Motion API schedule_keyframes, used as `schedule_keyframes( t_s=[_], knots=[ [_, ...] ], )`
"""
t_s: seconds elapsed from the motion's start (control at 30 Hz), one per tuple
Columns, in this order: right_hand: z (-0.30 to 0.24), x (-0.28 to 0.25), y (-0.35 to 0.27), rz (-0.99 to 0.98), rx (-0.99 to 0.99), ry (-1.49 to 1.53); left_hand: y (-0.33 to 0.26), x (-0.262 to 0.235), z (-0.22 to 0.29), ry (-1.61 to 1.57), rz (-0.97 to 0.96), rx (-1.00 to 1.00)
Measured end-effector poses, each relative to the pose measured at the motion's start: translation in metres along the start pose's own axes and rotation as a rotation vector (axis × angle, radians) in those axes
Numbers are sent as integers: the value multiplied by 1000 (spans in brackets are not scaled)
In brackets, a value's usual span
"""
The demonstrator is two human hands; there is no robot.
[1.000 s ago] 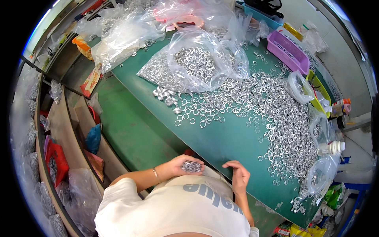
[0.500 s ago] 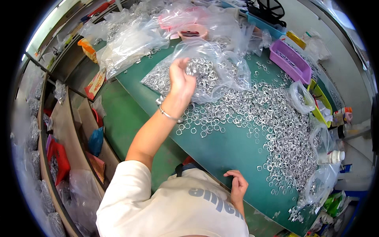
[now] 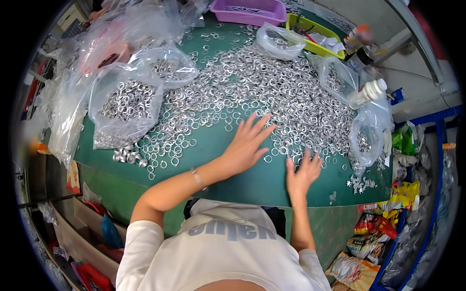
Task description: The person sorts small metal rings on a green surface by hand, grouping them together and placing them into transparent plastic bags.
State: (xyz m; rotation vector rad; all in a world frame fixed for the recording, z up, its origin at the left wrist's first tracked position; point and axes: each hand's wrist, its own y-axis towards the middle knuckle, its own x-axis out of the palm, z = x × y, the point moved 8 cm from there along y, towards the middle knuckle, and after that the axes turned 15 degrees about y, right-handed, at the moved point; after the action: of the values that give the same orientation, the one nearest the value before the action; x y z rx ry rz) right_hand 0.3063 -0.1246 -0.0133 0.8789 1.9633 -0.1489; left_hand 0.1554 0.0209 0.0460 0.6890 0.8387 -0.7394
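- Across the middle of the green counter (image 3: 218, 145) lies what I am working on: a wide spread of small silver metal rings (image 3: 272, 92), thick toward the far side and thinning to loose singles near me.
- Each ring looks light, stiff and smooth. I judge a single one slippery and hard to pinch flat off the mat. A heap should rake or scoop easily and will scatter if pushed fast.
- For one ring, I would take it by the rim between thumb and forefinger, or slide it to the counter edge. For many, a cupped palm from the near side seems best.
- My left hand (image 3: 245, 145) lies palm down at the near edge of the spread, fingers splayed wide, holding nothing, its fingertips among the outlying rings.
- My right hand (image 3: 303, 172) is just beside it, also spread flat with fingers apart and empty, its tips touching the fringe of the pile.
- A thin bracelet (image 3: 196, 178) sits on my left wrist.
- Left of the spread, a clear plastic bag (image 3: 127, 104) holds more rings, with some spilled at its mouth. It is soft and will slump if lifted by one corner.
- More clear bags with rings sit at the far side and at the right edge.
- A white bottle (image 3: 367, 92) lies on its side to the right of the pile.
- Beyond everything stand a purple tray (image 3: 247, 10) and a yellow-green tray (image 3: 315, 35).
- Coloured packets (image 3: 374, 225) lie below the counter on my right.
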Motion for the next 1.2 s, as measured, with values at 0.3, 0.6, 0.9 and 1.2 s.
schedule_keyframes(
  t_s=[0.3, 0.6, 0.9, 1.2],
  knots=[
    [-110, 46, 1, -222, -381, 409, 52, 47, -14, 146, -40, 288],
    [-110, 47, 35, -298, -388, 827, -39, -20, -62, 269, 18, 1],
    [-123, 17, 11, -329, -487, 465, -77, -12, -34, 292, -41, 18],
    [-85, 6, 7, -171, -440, 189, -95, -39, -77, 371, 136, -226]
  ],
)
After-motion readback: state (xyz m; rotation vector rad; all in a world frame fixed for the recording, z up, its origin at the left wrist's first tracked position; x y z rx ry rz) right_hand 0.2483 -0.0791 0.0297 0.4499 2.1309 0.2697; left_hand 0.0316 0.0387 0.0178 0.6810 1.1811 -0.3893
